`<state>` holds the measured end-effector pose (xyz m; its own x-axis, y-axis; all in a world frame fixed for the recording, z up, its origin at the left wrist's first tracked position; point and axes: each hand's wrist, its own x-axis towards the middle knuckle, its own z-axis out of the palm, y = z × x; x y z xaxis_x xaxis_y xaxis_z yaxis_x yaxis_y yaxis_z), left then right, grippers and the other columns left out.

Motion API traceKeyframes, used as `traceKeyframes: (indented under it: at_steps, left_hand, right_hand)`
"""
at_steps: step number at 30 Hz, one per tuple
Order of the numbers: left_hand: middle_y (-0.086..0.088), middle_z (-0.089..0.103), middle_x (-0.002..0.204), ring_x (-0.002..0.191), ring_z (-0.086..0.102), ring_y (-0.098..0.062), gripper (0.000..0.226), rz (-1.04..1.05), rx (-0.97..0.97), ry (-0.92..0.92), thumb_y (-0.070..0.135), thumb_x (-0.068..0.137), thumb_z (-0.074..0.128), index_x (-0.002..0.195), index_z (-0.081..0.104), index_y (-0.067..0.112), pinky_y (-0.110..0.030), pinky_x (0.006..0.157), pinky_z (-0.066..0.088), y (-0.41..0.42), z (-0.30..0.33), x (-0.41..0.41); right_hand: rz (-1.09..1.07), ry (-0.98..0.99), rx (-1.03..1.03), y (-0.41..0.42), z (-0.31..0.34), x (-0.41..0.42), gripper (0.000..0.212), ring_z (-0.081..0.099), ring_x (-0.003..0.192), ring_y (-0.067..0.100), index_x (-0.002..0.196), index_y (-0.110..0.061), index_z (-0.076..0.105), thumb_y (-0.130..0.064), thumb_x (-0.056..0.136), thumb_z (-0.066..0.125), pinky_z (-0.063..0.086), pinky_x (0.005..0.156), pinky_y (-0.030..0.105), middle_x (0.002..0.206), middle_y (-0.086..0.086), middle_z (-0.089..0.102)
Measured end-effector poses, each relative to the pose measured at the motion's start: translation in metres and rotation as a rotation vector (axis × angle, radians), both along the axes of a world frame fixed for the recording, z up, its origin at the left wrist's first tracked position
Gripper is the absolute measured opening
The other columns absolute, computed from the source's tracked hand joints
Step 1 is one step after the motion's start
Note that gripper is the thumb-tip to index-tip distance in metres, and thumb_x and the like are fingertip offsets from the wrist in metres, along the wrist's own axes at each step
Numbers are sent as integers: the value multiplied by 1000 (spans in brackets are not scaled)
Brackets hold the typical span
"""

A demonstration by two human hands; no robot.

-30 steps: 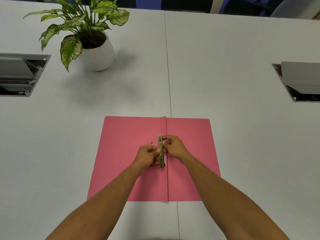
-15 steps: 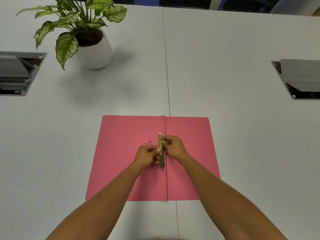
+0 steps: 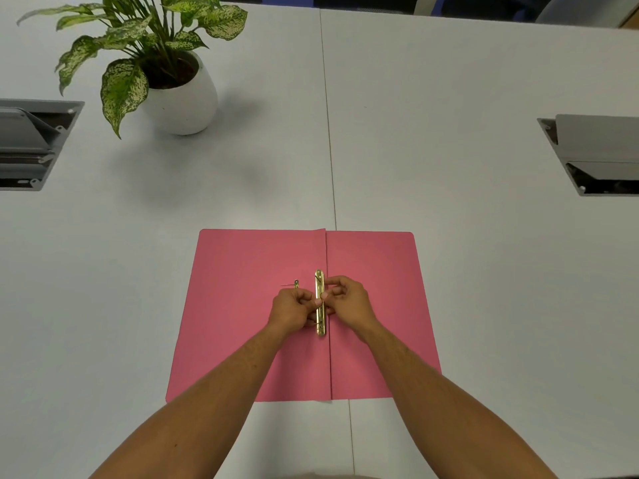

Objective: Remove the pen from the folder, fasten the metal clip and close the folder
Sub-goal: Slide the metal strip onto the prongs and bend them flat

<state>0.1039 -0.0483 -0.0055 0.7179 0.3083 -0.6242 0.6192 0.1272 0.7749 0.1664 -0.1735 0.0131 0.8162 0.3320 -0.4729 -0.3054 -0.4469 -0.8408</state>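
A pink folder (image 3: 242, 323) lies open and flat on the white table. Along its spine crease runs a gold metal clip (image 3: 319, 281). My left hand (image 3: 294, 310) and my right hand (image 3: 347, 300) meet at the middle of the clip, fingertips pinched on it from either side. A small gold prong piece (image 3: 295, 283) sticks up on the left leaf just beyond my left hand. The lower end of the clip shows below my fingers. No pen is visible anywhere.
A potted plant in a white pot (image 3: 179, 105) stands at the far left. Open grey cable boxes are set into the table at the left edge (image 3: 31, 143) and right edge (image 3: 594, 157). A seam (image 3: 328, 133) runs down the table's middle.
Both hands stay on the clip with only small finger shifts; the right fingers now reach a little higher on it. The camera view has drifted slightly.
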Motion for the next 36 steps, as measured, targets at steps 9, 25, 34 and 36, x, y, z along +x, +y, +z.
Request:
traceKeyframes:
  at_steps: [9,25,34,36]
  left_hand:
    - [-27,74,83,64,69,-25,21,-60,130,-10,12,81,76,89,69,-6,-44,68,62,-4,-3,2]
    - [-2,69,63,63,70,-22,15,-222,452,-19,16,77,76,73,63,21,-43,65,59,-9,-3,1]
    - [-4,71,71,66,69,-24,24,-290,512,68,18,78,71,62,55,27,-42,66,58,-7,0,8]
    - [-5,70,71,64,69,-23,24,-299,509,66,16,78,70,62,55,26,-41,65,59,-6,0,10]
  right_hand:
    - [-2,-88,-121,-1,-7,-4,27,71,65,19,89,-21,66,3,80,62,61,64,32,71,-1,70]
    - [35,-124,-198,-1,-15,1,27,70,61,20,88,-13,68,8,77,54,62,60,43,70,7,71]
    - [204,-308,-319,16,-2,21,17,60,71,16,93,-8,71,-4,82,58,46,65,19,84,9,73]
    - [278,-326,-371,20,-1,28,13,62,74,20,88,-9,70,-5,83,59,50,69,26,86,11,72]
